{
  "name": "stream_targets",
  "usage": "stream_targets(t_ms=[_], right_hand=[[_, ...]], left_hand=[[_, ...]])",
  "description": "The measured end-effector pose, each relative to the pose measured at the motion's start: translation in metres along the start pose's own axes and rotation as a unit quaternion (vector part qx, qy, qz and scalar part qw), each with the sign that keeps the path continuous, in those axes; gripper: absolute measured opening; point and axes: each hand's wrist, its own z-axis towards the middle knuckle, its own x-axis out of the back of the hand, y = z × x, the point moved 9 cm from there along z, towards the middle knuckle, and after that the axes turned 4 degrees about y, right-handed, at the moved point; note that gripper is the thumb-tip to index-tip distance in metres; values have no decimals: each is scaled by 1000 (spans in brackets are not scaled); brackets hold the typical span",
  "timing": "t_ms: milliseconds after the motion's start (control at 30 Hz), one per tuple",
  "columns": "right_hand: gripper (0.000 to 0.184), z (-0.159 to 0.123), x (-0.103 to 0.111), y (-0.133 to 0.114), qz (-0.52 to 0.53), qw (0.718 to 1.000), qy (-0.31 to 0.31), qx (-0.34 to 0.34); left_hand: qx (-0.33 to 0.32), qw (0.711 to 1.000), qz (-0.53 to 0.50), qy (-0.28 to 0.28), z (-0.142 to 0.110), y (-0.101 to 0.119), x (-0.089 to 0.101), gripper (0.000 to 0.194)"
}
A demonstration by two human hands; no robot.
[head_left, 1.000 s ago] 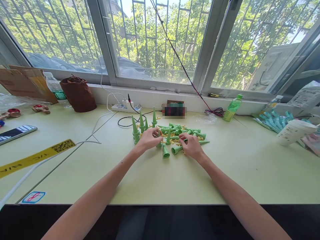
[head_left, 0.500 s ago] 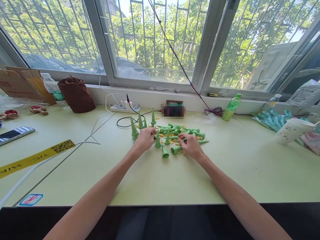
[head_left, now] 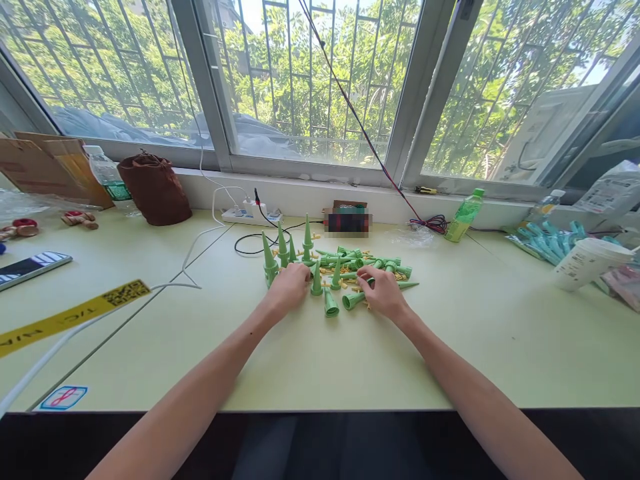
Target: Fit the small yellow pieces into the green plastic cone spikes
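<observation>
Green plastic cone-shaped spikes, some upright and some lying down, cluster mid-table with small yellow pieces (head_left: 343,285) among them. My left hand (head_left: 290,288) is low beside the upright spikes (head_left: 271,261), fingers curled inward; whatever they hold is hidden. At the right of the heap (head_left: 390,263), my right hand (head_left: 383,291) has thumb and fingers bent close together, and what lies between them cannot be made out. A lying spike (head_left: 353,301) passes under that hand. Between my hands are a spike (head_left: 331,303) with its open end toward me and two upright ones (head_left: 317,280).
Behind the heap are a power strip (head_left: 253,215), a black cable (head_left: 245,252) and a pixelated box (head_left: 349,221). A green bottle (head_left: 464,217) and a white cup (head_left: 590,263) stand right. A brown bag (head_left: 154,190), phone (head_left: 35,269) and yellow-tagged white cable (head_left: 75,317) are left.
My left hand has lowered slightly toward the tabletop, and its fingers have curled further out of sight. My right hand stays nearly still at the heap.
</observation>
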Motion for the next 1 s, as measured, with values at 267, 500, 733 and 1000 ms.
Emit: stream_targets(t_ms=[267, 500, 733, 1000], right_hand=[[15, -1, 0, -1, -1, 1000, 4, 7], [16, 0, 1, -1, 5, 1000, 12, 14], [16, 1, 3, 0, 1, 1000, 22, 9], [17, -1, 8, -7, 32, 998, 44, 14]], left_hand=[[0, 997, 80, -15, -3, 3, -1, 14], [-20, 998, 24, 52, 0, 7, 11, 14], [-34, 984, -93, 148, -3, 14, 33, 14], [-110, 919, -193, 326, -23, 34, 77, 9]])
